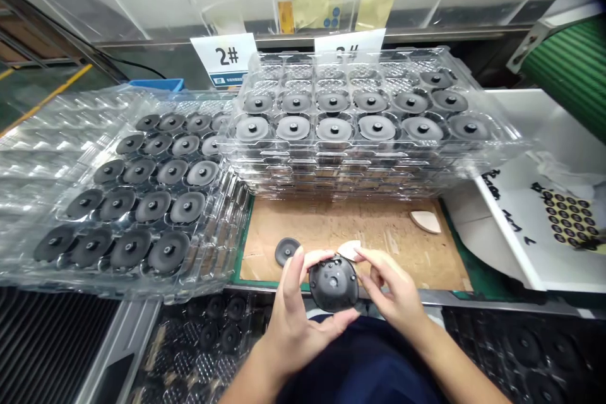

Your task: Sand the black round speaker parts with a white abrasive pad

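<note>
My left hand (303, 306) grips a black rounded plastic cover (334, 284) by its edges, between the thumb below and the fingers above. Its underside, with a hole in the middle and small pegs near the rim, faces me. At the cover's right edge, my right hand (391, 290) has its fingers bent in a pinch; whatever lies between the tips is too small to make out. A white wedge-shaped piece (349, 250) shows just behind the cover, by my right index fingertip; I cannot tell whether it is touched. A black disc (286, 251) lies on the cardboard (312, 221) beyond my left fingers.
A stack of clear trays (350, 164) with black discs stands behind the cardboard, another tray (199, 271) to the left. Another white wedge (425, 221) lies at the right. A white bin (511, 252) holds a sheet of round stickers (570, 218). More trays sit below the table edge.
</note>
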A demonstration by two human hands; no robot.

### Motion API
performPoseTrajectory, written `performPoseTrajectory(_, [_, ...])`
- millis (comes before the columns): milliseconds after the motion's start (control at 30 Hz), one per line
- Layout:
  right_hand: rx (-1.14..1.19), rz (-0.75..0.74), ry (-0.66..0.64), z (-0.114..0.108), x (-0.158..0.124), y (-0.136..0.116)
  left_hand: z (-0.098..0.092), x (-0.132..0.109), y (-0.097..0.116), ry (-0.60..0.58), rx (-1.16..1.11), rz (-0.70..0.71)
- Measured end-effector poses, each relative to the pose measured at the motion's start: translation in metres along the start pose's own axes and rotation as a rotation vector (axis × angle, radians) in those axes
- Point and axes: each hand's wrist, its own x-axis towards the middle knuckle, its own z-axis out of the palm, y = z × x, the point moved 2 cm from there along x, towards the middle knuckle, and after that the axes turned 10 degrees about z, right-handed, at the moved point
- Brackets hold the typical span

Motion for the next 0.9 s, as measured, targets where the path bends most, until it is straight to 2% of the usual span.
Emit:
performPoseTrajectory(67, [-0.021,-0.084,-0.025,-0.01,0.003,-0.006,0.002,-0.001,-0.001,-0.018,-0.031,-0.054])
performPoseTrajectory(133, [-0.048,-0.167,-0.064,-0.02,0.008,-0.013,0.006,-0.002,-0.003,-0.06,-0.124,-0.184])
performPoseTrajectory(233, [-0.044,-0.233,-0.123,-0.033,0.016,-0.023,0.015,0.002,-0.006,-0.101,-0.478,-0.564])
performPoseTrajectory(267, [-0.022,-0.217,-0.119,-0.036,0.018,-0.025,0.019,0.005,-0.006,-0.103,-0.6,-0.677])
performPoseTrajectory(333, [0.031,-0.142,-0.064,-0.041,0.02,-0.026,0.026,0.01,-0.005,-0.093,-0.758,-0.817])
performPoseTrajectory(400, [0.059,-0.073,-0.005,-0.043,0.016,-0.023,0.034,0.013,-0.003,-0.067,-0.799,-0.865])
performPoseTrajectory(533, [0.137,0.028,-0.003,-0.037,-0.005,-0.009,0.054,0.004,0.001,0.058,-0.873,-0.981])
performPoseTrajectory(667, [0.266,0.385,-0.011,-0.031,-0.027,0.019,0.07,-0.01,0.005,0.157,-0.917,-1.084])
performPoseTrajectory(767, [0.225,0.522,-0.054,-0.028,-0.035,0.035,0.07,-0.021,0.005,0.211,-0.935,-1.139])
performPoseTrajectory(900, [0.171,0.542,-0.124,-0.025,-0.039,0.047,0.052,-0.047,-0.002,0.326,-0.902,-1.205])
